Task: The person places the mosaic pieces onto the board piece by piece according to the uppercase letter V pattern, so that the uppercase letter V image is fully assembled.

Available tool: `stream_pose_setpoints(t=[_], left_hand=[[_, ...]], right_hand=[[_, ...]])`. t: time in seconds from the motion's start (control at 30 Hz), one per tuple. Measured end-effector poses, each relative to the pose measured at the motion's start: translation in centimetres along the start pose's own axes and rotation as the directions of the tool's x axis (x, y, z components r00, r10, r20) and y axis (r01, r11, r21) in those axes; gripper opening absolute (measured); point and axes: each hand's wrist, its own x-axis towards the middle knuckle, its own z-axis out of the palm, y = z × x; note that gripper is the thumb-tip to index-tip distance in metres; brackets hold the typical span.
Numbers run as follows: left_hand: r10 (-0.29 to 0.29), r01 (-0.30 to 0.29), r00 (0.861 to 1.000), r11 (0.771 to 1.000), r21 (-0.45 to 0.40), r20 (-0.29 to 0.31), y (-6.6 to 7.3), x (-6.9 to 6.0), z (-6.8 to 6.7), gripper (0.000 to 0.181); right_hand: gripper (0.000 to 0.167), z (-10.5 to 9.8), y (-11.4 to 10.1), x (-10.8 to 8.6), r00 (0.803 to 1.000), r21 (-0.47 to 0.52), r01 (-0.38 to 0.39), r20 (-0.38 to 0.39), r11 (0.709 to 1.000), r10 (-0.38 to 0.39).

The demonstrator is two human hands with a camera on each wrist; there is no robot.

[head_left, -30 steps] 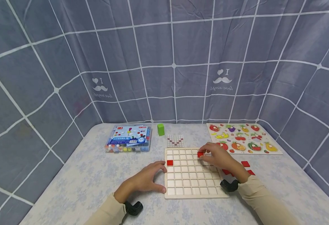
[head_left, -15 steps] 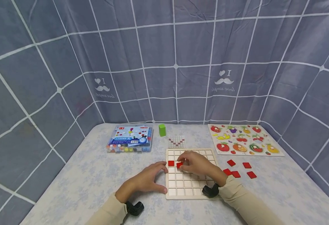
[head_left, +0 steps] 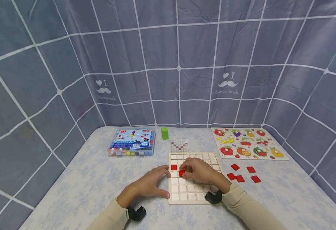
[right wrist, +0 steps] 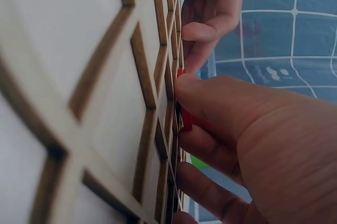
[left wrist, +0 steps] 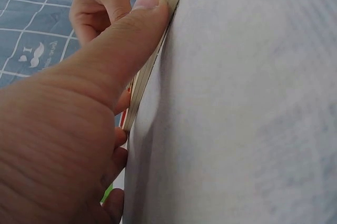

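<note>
Right hand pinches a red tile at the board; the left hand, fingers parted, touches the board's left edge. The tile looks light, stiff and perhaps slick, best held by opposite edges. Right of the board lie loose tiles; beyond it, a card.

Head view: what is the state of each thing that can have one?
Grid board: flat, most visible cells bare
Placed red tile: lying in a cell
Held red tile: pinched in right hand
Loose red tiles: scattered
Plastic box: apparently closed
Green block: upright
Fruit puzzle: flat
Pattern card: flat
Curtain: hanging
</note>
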Motion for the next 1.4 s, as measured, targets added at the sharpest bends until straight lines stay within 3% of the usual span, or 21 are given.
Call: stream_pose_setpoints(t=[0.97,1.4], left_hand=[[0.030,-0.030,1.000,1.000,-0.001,-0.004,0.21,-0.03,-0.28,0.056],[0.019,-0.019,1.000,1.000,0.005,-0.001,-0.32,0.00,-0.05,0.057]], right_hand=[[0.017,0.06,0.39,-0.37,0.999,-0.031,0.045,-0.002,0.998,-0.045],[0.013,0.28,0.57,-0.21,1.000,-0.027,0.023,0.008,0.999,-0.023]])
